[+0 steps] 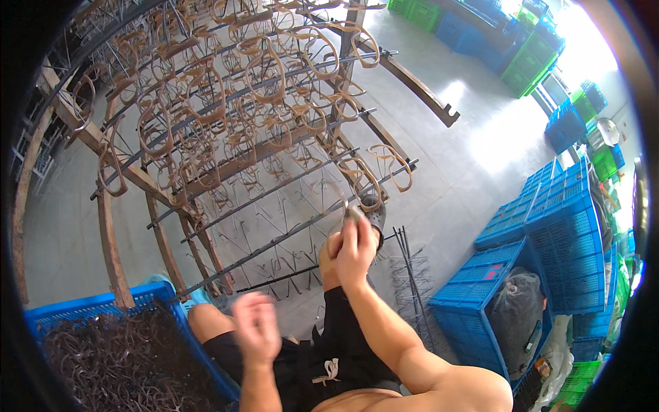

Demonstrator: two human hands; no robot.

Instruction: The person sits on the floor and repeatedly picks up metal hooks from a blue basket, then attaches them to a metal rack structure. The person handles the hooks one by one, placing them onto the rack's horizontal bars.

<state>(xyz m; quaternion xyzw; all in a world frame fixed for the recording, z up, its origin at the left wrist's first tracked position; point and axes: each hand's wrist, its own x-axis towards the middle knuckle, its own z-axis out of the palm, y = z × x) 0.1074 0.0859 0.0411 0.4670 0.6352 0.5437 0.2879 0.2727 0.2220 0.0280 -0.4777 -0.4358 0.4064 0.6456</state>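
Observation:
In front of me my right hand [355,250] reaches up to the lower end of the rack. Its fingers are pinched on a thin, pale curved piece [344,199], smeared by motion, so its exact kind is unclear. Just above it, brown looped pieces [362,182] hang on a dark rod [295,233] with thin wire hooks. My left hand [257,326] is over my lap and blurred; whether its fingers hold anything cannot be made out. Left of it stands a blue basket [110,299] heaped with dark, thin curved strips [117,357].
A wooden rack [89,134] with several rods of brown loops fills the upper left. One wooden arm [419,89] juts rightward. Bare hooked rods [412,281] lie at right. Blue crates [473,275], one holding a dark bag [515,309], and green crates [528,69] stand farther right.

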